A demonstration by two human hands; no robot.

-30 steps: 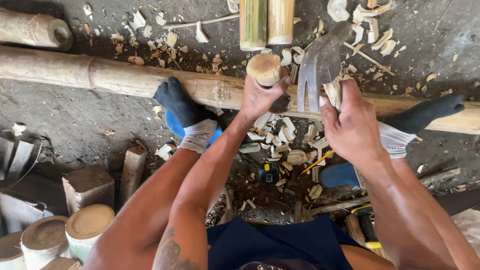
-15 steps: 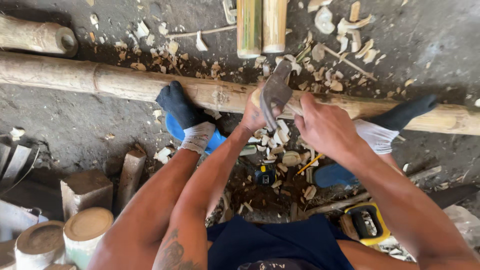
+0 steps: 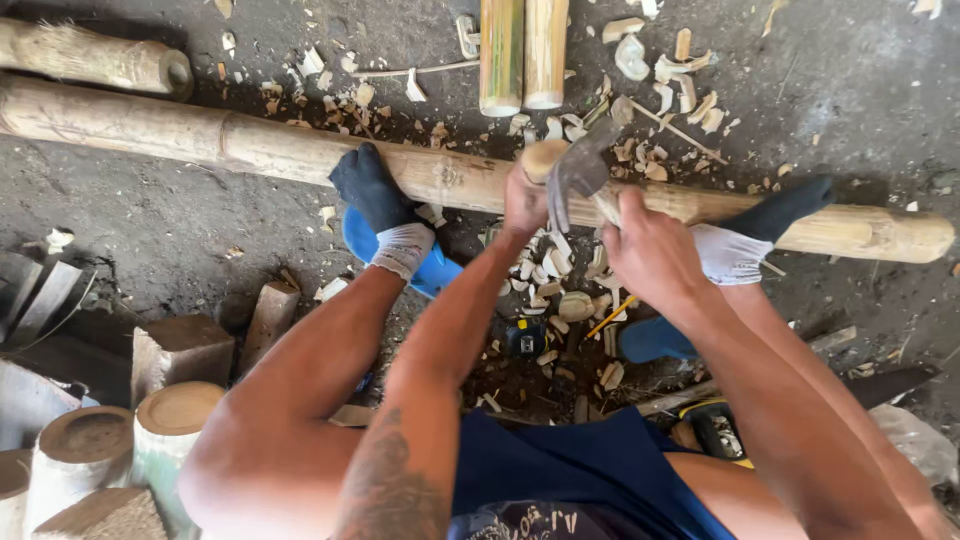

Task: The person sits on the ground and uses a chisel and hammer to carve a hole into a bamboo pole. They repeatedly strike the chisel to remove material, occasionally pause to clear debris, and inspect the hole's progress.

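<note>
No packages, labels, signs or screens in view

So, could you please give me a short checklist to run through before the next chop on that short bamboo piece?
1. Left hand grips the short bamboo piece: ok.
2. Right hand holds the cleaver by its handle: ok, though the handle is mostly hidden.
3. Left fingers away from the blade edge: not ok, the blade sits right beside that hand.
4. Long bamboo pole pinned by both socked feet: ok.
5. Piece resting firmly on the pole: cannot tell, the contact is hidden by the hands.
6. Footing free of wood chips: not ok, they lie thick between the feet.
</note>
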